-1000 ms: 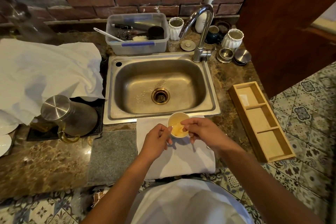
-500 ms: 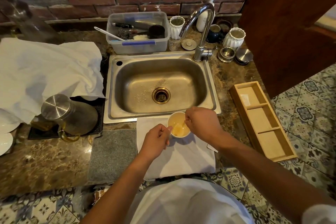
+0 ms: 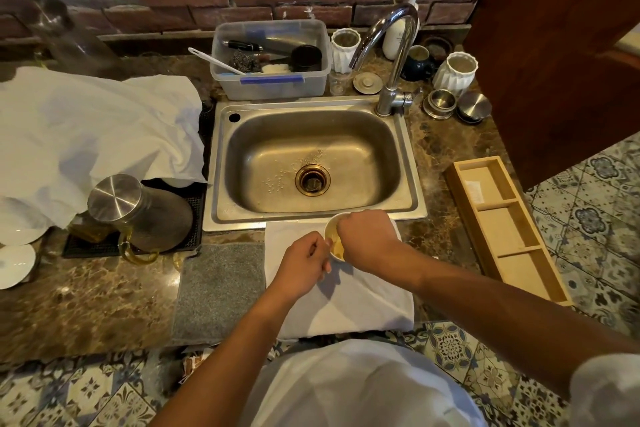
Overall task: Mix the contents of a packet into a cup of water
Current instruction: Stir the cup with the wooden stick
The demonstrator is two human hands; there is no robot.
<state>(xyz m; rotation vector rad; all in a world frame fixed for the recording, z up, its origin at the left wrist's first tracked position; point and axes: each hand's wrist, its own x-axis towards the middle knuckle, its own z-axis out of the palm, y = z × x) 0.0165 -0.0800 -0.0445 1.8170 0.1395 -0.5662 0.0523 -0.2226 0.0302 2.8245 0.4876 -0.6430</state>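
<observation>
No legible text, brand, number or sign in the head view. White pump bottle (image 3: 401, 28) behind the tap: faint grey marking on its front, too small and blurred to read. Wooden tray (image 3: 506, 229) on the worktop: small white slip in its far compartment, print not resolvable. Clear plastic tub (image 3: 272, 81): blue clip on the front wall, no lettering visible.

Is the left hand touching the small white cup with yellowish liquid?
Touching. The head view shows the left hand with its fingertips pressed against the near rim of the small white cup, no gap visible.
</observation>
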